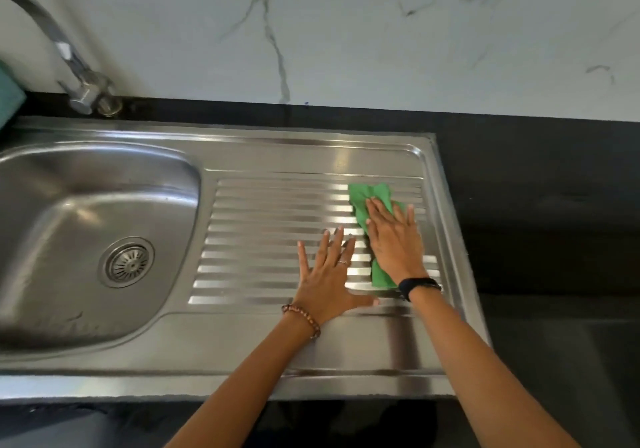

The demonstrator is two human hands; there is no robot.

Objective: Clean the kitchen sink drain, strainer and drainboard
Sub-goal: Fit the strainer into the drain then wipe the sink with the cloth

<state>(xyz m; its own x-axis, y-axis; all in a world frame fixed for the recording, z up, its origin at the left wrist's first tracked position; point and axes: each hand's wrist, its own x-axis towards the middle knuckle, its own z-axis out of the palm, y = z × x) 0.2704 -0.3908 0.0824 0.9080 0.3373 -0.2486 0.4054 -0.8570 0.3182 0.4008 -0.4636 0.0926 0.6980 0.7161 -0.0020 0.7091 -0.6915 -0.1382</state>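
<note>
A ribbed stainless drainboard (263,240) lies right of the sink bowl (69,212). The round strainer (129,262) sits in the drain at the bowl's bottom. A green cloth (369,193) lies on the right part of the ribs. My right hand (394,240) presses flat on the cloth, fingers spread, covering its middle. My left hand (325,274) rests flat on the bare ribs just left of it, fingers apart, holding nothing.
A chrome tap (69,63) stands at the back left of the sink. Black countertop (540,205) runs right of and behind the drainboard. A white marble wall (346,32) rises behind. A teal object (8,98) shows at the left edge.
</note>
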